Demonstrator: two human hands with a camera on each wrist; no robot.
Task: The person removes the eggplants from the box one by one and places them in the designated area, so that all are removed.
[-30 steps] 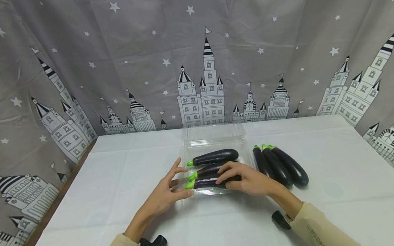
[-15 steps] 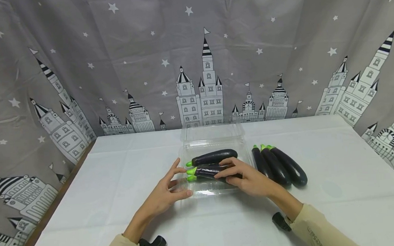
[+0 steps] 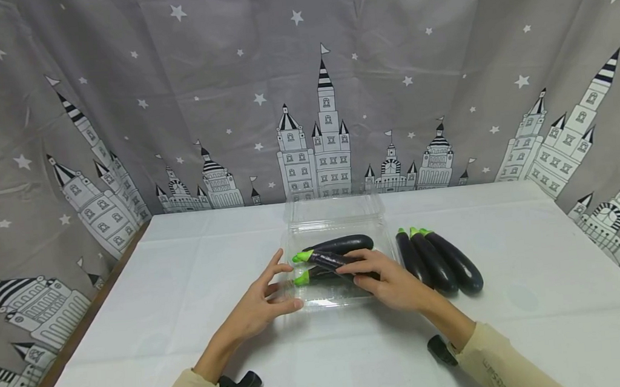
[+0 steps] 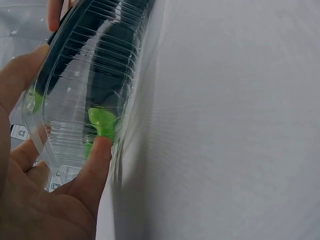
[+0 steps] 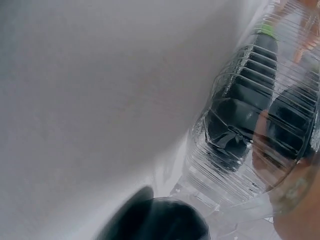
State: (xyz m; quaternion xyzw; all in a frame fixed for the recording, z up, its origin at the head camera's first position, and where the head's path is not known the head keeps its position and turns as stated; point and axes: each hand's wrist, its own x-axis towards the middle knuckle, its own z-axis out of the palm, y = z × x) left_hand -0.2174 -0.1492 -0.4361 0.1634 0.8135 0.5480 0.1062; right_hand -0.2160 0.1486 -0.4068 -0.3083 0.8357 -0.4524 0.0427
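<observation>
Grey castle-print curtain [image 3: 118, 111] backs white table [image 3: 544, 321]. Clear plastic clamshell [image 3: 333, 213] sits centre, left hand [image 3: 259, 307] touching its side, fingers spread. Right hand [image 3: 390, 281] grips tilted eggplant [image 3: 323, 258] inside it.

On my right wrist view I see a clear ribbed tray [image 5: 235, 165] on the white tablecloth [image 5: 90, 100]. Dark eggplants [image 5: 245, 100] lie inside, one green stem [image 5: 267, 31] at the top. A blurred fingertip [image 5: 270, 150] shows through the wall. A dark rounded object [image 5: 155, 220] sits bottom centre, unidentifiable.
</observation>
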